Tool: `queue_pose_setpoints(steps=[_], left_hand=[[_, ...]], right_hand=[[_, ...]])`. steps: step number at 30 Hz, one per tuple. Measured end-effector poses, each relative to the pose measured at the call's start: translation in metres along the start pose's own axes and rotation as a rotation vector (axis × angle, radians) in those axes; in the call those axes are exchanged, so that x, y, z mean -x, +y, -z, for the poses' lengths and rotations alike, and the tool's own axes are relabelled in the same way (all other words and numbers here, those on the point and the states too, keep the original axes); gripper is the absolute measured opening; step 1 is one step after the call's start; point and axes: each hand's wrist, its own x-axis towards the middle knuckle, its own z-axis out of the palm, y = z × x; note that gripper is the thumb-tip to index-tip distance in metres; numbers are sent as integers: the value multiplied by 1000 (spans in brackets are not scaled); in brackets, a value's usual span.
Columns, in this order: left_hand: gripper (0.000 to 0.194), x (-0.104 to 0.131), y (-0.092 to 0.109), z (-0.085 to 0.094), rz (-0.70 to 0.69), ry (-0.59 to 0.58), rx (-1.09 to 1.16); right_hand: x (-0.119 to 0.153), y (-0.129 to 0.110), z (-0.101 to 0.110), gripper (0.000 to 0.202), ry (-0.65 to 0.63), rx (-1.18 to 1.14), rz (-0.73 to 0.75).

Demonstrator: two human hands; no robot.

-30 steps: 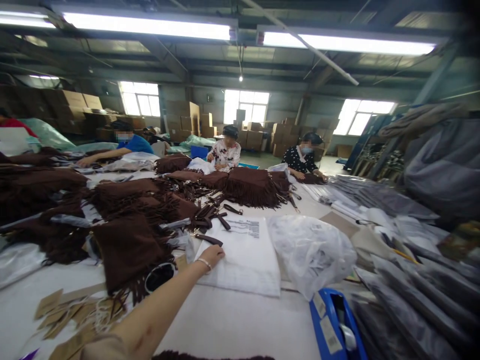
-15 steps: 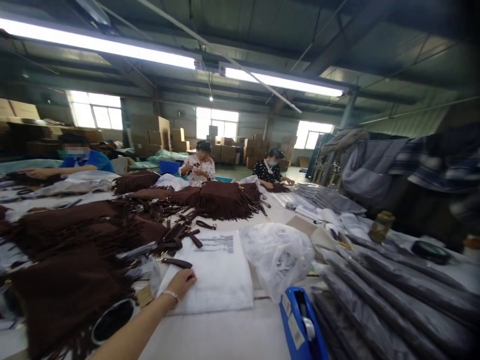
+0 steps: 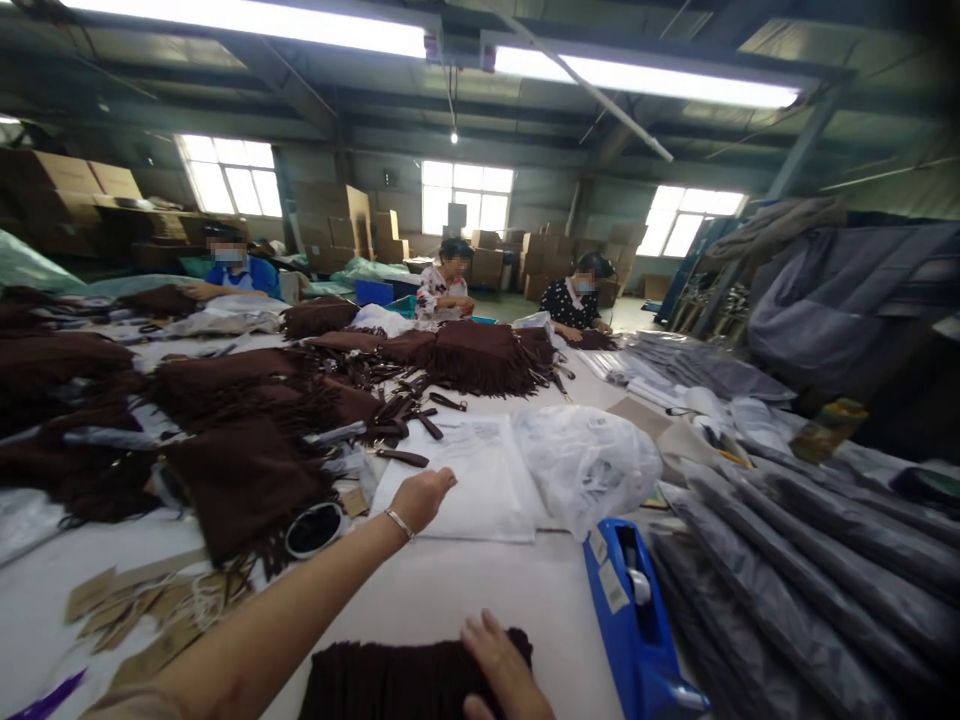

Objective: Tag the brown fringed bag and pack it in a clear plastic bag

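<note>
White table (image 3: 420,590) bears brown cloth (image 3: 390,672) at its near edge, the right hand (image 3: 506,668) laid over it — fingers loosely spread, presumably steadying it. Left hand (image 3: 421,500) meets white plastic (image 3: 491,500) within reach — fingers curled, pinch unclear.

Above our left hand (image 3: 424,500) we wear a thin, pale bracelet (image 3: 400,525) with a slight shine. Our dull pinkish-beige sleeve (image 3: 131,706) leaves the forearm (image 3: 285,610) bare, and our right hand (image 3: 506,665) is bare too, its fingertips (image 3: 475,628) slightly blurred.
</note>
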Motion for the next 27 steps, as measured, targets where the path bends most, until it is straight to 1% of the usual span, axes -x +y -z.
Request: queue_pose_setpoints(steps=[3,5,7,8,10,11,13,16,18,20,22,24,26,27], left_hand=[[32,19,14,11,-75,5,-5],[33,31,24,16,-123,-4,-17],[32,40,32,19,-164,-28,-42],[30,44,34,19,-177,-45,-59],[27,51,33,21,-168,-85,-93],[21,54,29,22,-141,-104,-106],[8,60,15,25,-51,-130,-112],[25,78,-14,31,109,-128,-53],[29,95,-32,32,211,-114,33],[31,115,-42,28,317,-102,151],[31,131,-45,23,438,-104,303],[28,137,-39,16,563,-130,497],[32,133,-30,9,654,-163,728],[34,128,-24,6,679,-176,851]], right_hand=[[-49,8,26,53,88,102,-12],[-88,18,33,54,95,202,-36],[-122,33,29,47,53,259,-67],[-134,41,24,42,31,262,-77],[-146,57,16,37,8,237,-92],[-146,63,15,37,9,218,-98],[-135,75,19,38,35,178,-137],[-99,88,39,42,113,101,-258],[-71,95,51,45,179,32,-369],[-46,99,55,47,250,-55,-489],[-27,100,50,51,341,-189,-626],[-17,99,40,59,458,-396,-777],[-16,99,31,65,552,-624,-882],[-18,99,28,64,577,-727,-902]])
